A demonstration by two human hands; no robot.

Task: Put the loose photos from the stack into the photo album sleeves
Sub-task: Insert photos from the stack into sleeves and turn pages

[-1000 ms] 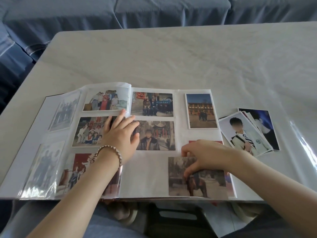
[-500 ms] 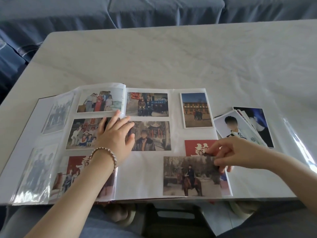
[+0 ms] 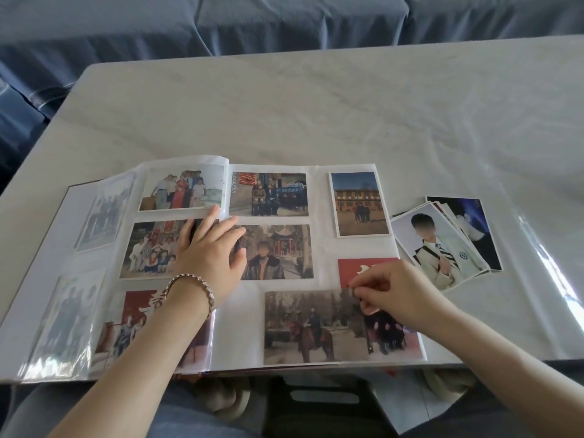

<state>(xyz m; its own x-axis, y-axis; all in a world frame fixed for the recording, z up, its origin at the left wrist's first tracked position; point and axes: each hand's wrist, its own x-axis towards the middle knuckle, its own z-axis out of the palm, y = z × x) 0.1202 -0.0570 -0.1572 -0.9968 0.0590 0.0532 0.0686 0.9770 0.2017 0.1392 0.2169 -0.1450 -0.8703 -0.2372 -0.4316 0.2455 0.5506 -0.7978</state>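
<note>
Table [image 3: 316,105]: pale and marbled, under clear film; a glare streak runs along the 3 o'clock side.
Album [image 3: 322,184]: lies open and flat at the table's 6 o'clock edge; the left leaf arches up near the spine.
Stack [image 3: 442,245]: loose prints fanned on the table just beside the album at 3 o'clock. The top print shows a light jacket and a striped tie.
Left hand [image 3: 210,251]: flat with fingers straight, pressing on the spine area.
Bracelet [image 3: 192,286]: metal links on the left wrist.
Right hand [image 3: 398,290]: fingers curled, thumb and forefinger pinching the top right corner of the horse photo [image 3: 313,324]. Cannot tell whether the sleeve film is caught too.
Horse photo: on the right page, 6 o'clock row, overlapping the red photo [image 3: 363,267].
Building photo [image 3: 360,203]: upright, at 1 o'clock on the right page.
Surroundings: blue cloth [image 3: 284,20] at 12 o'clock beyond the table; a dark stool [image 3: 316,403] below the 6 o'clock edge.
Hidden: the left hand covers parts of two middle-row prints. The right hand and horse photo cover most of the red photo. Prints on the far-left leaf are washed out by sheen.
Writing: white characters on the red photo and red banners in several prints, none legible.
</note>
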